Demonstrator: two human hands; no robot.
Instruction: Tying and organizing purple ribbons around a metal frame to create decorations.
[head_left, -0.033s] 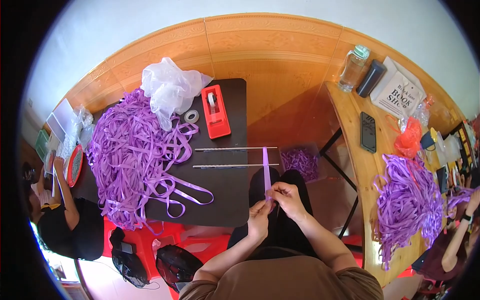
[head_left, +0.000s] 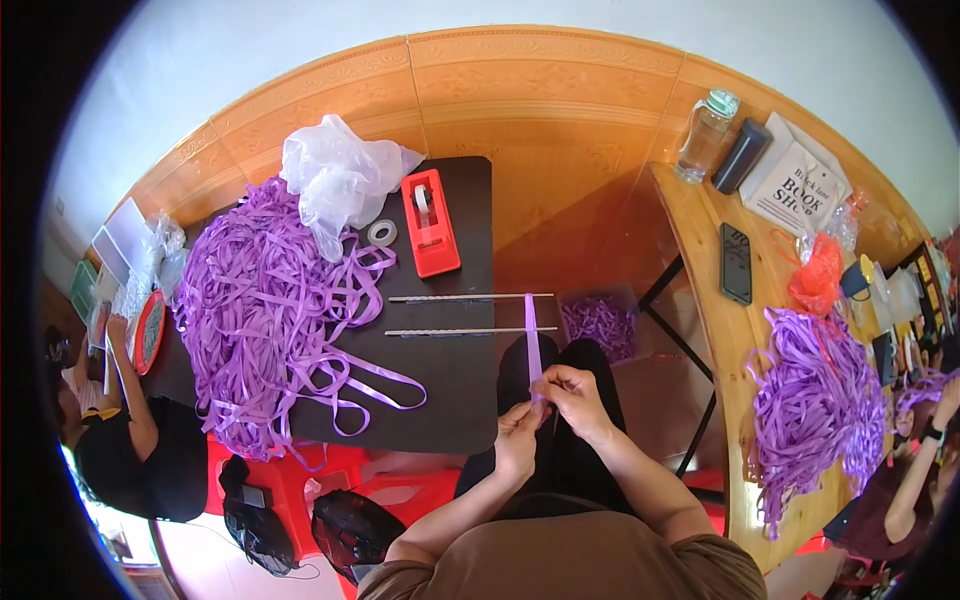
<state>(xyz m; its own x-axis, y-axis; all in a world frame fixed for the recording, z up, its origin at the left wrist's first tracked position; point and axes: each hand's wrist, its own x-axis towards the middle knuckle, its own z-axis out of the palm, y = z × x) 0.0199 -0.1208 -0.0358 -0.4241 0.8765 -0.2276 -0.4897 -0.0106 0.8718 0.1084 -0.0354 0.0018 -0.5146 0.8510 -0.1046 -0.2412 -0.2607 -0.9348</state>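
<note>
A short length of purple ribbon (head_left: pixel 533 345) lies over two thin metal rods (head_left: pixel 470 297) that jut past the right edge of the black table. Its near end runs down to my hands above my lap. My left hand (head_left: pixel 518 432) pinches the ribbon's end from the left. Close against it, my right hand (head_left: pixel 572 398) grips the same end with thumb and bent fingers. What the fingertips do to the ribbon is partly hidden. A large tangled heap of purple ribbon (head_left: pixel 270 310) covers the table's left part, some loops trailing toward the rods.
The black table (head_left: pixel 430 385) bears a red tape dispenser (head_left: pixel 432 225), a tape roll (head_left: pixel 382 233) and a white plastic bag (head_left: pixel 340 175). Below its right edge stands a bin of purple pieces (head_left: pixel 600 325). A wooden table (head_left: pixel 700 260) holds a phone (head_left: pixel 736 263) and more ribbon. People sit at both sides.
</note>
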